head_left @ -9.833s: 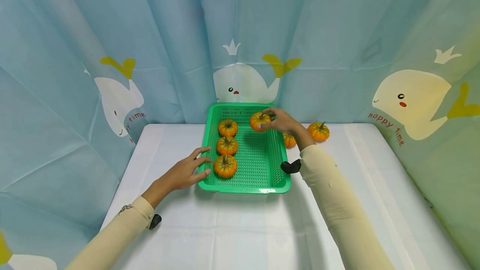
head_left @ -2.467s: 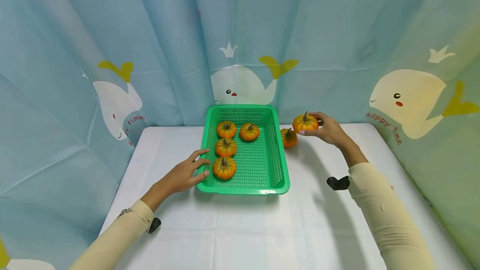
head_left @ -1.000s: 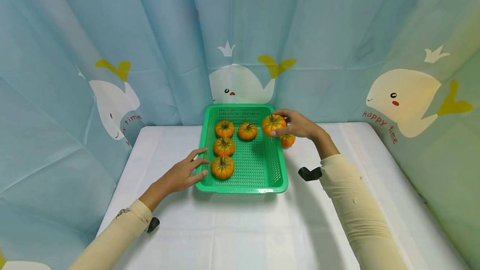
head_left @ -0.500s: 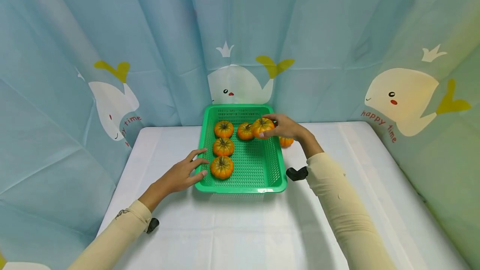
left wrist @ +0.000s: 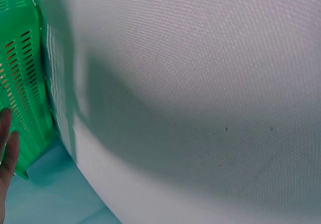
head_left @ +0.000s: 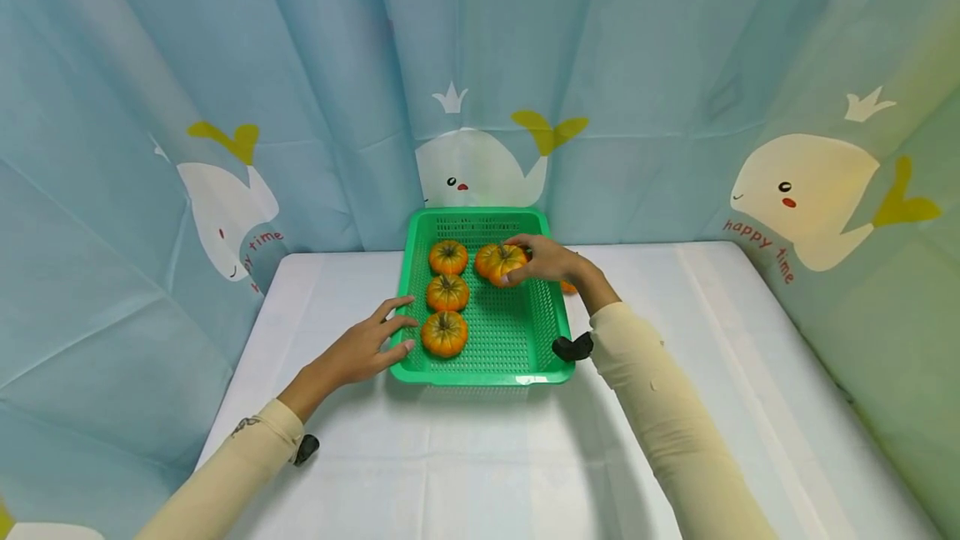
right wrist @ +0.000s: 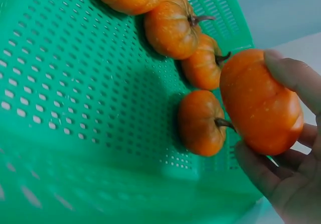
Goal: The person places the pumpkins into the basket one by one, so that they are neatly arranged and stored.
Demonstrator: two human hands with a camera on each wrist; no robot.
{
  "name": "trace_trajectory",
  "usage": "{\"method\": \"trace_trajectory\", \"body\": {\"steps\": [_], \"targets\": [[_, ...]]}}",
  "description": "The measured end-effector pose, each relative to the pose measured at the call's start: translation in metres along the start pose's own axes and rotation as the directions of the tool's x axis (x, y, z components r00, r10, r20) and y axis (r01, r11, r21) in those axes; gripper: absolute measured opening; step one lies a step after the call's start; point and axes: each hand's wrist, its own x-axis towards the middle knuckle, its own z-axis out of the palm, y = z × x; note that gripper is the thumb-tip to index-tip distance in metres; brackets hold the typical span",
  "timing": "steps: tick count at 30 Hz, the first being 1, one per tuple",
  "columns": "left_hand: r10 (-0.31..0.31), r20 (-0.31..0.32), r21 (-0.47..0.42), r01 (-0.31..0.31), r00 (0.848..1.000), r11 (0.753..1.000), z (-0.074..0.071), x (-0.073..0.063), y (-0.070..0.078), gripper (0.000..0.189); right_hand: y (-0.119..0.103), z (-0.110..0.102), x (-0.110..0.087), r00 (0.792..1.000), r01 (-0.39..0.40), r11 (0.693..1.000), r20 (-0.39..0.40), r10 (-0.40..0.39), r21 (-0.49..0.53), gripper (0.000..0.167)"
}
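Note:
My right hand (head_left: 550, 259) grips a small orange pumpkin (head_left: 508, 267) by its sides, inside the back right part of a green plastic basket (head_left: 480, 379). In the right wrist view, the held pumpkin (right wrist: 261, 101) is above the basket floor, close to another pumpkin (right wrist: 200, 122) standing there. From the head, it partly covers that one. Down the basket's left side runs a row of three pumpkins (head_left: 447, 293). My left hand (head_left: 367, 344) has relaxed, spread fingers at the basket's left rim; whether they all touch it is unclear. Its fingers (left wrist: 11, 151) appear beside the basket wall in the left wrist view.
Just outside the basket's right wall is another pumpkin (head_left: 567, 287), mostly hidden by my right wrist. The white-covered table (head_left: 480, 457) ends at a blue curtain (head_left: 645, 65) printed with whales, directly behind the basket.
A pumpkin was set in the back middle earlier. My right hand has since taken another from the right of the basket, carried it left over the rim and lowered it. My left hand stays put.

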Motion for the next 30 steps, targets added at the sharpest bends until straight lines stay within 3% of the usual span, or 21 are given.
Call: {"method": "trace_trajectory", "body": {"steps": [18,30], "targets": [[-0.008,-0.004,-0.005,0.008,1.0,1.0,0.001,0.001,0.001,0.04,-0.005,0.017,0.016,0.994,-0.044,0.994,0.093,0.053,-0.098,0.078],[-0.007,-0.006,-0.005,0.007,1.0,1.0,0.002,0.0,0.0,0.04,-0.003,0.029,0.025,0.982,-0.109,0.974,0.13,0.136,-0.198,0.081]]}}
